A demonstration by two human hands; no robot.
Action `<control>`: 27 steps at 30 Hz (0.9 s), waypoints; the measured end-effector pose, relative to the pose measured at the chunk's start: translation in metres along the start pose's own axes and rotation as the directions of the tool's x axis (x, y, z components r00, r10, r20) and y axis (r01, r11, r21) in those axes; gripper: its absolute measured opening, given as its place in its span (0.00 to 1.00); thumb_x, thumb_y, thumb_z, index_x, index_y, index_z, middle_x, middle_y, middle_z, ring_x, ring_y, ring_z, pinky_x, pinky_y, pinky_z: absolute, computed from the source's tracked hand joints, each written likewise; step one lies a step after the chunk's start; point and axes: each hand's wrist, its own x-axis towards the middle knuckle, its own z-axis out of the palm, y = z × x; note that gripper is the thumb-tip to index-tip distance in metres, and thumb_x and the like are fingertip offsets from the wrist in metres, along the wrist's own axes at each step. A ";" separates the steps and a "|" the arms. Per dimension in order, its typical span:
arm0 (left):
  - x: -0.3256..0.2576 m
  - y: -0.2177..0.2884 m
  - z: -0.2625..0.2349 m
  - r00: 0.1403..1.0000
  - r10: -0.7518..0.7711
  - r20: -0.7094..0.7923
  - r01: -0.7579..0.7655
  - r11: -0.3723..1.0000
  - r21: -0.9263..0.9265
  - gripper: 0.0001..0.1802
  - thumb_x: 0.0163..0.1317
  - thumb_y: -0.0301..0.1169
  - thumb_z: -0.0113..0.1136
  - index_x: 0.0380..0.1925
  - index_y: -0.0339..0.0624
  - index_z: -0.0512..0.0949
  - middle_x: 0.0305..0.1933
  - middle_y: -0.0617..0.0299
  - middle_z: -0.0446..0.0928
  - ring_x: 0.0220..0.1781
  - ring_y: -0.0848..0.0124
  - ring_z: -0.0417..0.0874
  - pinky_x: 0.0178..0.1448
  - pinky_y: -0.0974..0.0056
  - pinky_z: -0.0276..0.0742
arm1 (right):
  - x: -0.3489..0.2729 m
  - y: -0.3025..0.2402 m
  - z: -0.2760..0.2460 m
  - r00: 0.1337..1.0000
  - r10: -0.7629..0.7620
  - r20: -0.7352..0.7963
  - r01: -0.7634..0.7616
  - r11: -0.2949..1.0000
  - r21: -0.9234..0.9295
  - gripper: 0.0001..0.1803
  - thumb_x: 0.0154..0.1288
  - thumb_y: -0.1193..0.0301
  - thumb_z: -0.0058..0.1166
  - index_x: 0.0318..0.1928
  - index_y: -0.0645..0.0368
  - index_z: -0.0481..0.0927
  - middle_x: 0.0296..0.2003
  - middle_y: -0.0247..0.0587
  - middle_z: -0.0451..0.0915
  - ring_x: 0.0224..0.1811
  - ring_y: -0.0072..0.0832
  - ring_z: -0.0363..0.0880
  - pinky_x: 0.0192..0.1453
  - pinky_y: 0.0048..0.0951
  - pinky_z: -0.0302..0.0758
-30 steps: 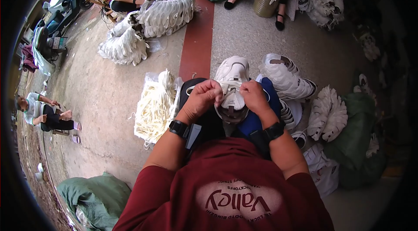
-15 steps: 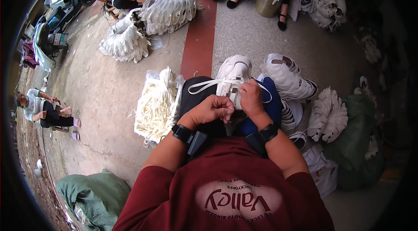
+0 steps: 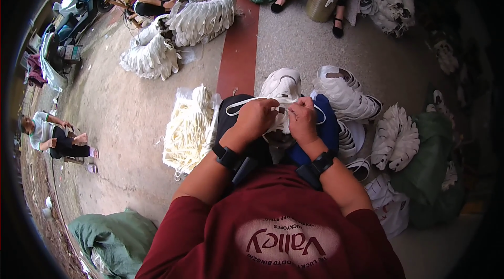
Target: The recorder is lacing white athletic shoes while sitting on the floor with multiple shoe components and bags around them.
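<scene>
A white sneaker upper point(image 3: 282, 82) rests on my lap, toe pointing away from me. A white shoelace point(image 3: 231, 109) runs through its eyelets, with a loop hanging out on each side. My left hand point(image 3: 255, 120) is closed over the left side of the lacing, its thumb and fingers pinched on the lace. On the opposite side my right hand point(image 3: 303, 120) also pinches the lace, its fingertips close to the left ones. The lace ends between the fingers are mostly hidden.
A bundle of cream laces point(image 3: 190, 132) lies on plastic at my left. Stacked white uppers point(image 3: 344, 93) stand by my right knee, with more uppers point(image 3: 395, 137) and a green sack point(image 3: 428, 168) beyond. Another green sack point(image 3: 113, 239) lies lower left. Several people sit around.
My left hand has moved up and forward from below the lacing onto the shoe. My right hand stays almost in place, slightly lower, beside the lacing.
</scene>
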 end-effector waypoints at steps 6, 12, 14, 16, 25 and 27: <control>0.017 0.019 0.003 0.941 -0.114 0.320 -0.103 0.802 0.589 0.08 0.47 0.31 0.58 0.29 0.44 0.80 0.29 0.54 0.80 0.31 0.58 0.83 0.33 0.58 0.79 | -0.005 0.001 0.008 0.999 -0.045 -0.014 0.045 0.999 0.025 0.05 0.47 0.79 0.54 0.28 0.58 0.80 0.34 0.48 0.71 0.41 0.44 0.70 0.45 0.37 0.68; 0.012 0.026 0.006 0.946 -0.082 0.313 -0.139 0.771 0.622 0.07 0.49 0.32 0.56 0.25 0.42 0.79 0.28 0.54 0.81 0.29 0.59 0.84 0.31 0.59 0.79 | -0.014 0.001 0.015 0.998 0.015 -0.059 -0.017 1.000 -0.021 0.06 0.47 0.75 0.58 0.30 0.55 0.82 0.39 0.47 0.72 0.44 0.44 0.70 0.48 0.39 0.67; 0.013 0.030 0.004 0.933 -0.098 0.346 -0.150 0.767 0.624 0.08 0.51 0.33 0.55 0.25 0.42 0.79 0.28 0.54 0.81 0.29 0.59 0.84 0.31 0.59 0.79 | -0.016 0.001 0.015 0.998 0.035 -0.044 -0.036 0.999 -0.024 0.08 0.45 0.78 0.60 0.31 0.59 0.81 0.40 0.49 0.72 0.45 0.44 0.71 0.50 0.38 0.68; 0.015 0.029 0.004 0.925 -0.083 0.372 -0.180 0.765 0.619 0.08 0.51 0.34 0.55 0.25 0.42 0.79 0.28 0.54 0.81 0.29 0.59 0.84 0.31 0.59 0.79 | -0.020 0.003 0.014 0.999 0.023 -0.032 -0.024 1.000 -0.019 0.09 0.45 0.78 0.60 0.31 0.59 0.81 0.40 0.50 0.72 0.45 0.44 0.72 0.50 0.38 0.68; 0.023 -0.004 0.014 0.988 -0.106 0.112 0.052 0.913 0.405 0.10 0.51 0.34 0.56 0.23 0.38 0.78 0.21 0.44 0.77 0.27 0.47 0.80 0.32 0.50 0.76 | -0.007 0.006 0.004 1.000 -0.026 0.006 0.026 1.000 -0.014 0.08 0.47 0.76 0.58 0.32 0.59 0.79 0.42 0.51 0.73 0.47 0.47 0.71 0.50 0.41 0.68; 0.032 -0.002 0.014 0.989 -0.130 0.072 0.094 0.923 0.374 0.09 0.53 0.33 0.55 0.24 0.39 0.78 0.24 0.44 0.78 0.28 0.47 0.81 0.33 0.50 0.76 | -0.007 0.011 0.006 1.000 -0.014 0.012 0.014 1.000 0.022 0.08 0.47 0.77 0.59 0.32 0.59 0.79 0.42 0.51 0.73 0.47 0.46 0.71 0.50 0.41 0.68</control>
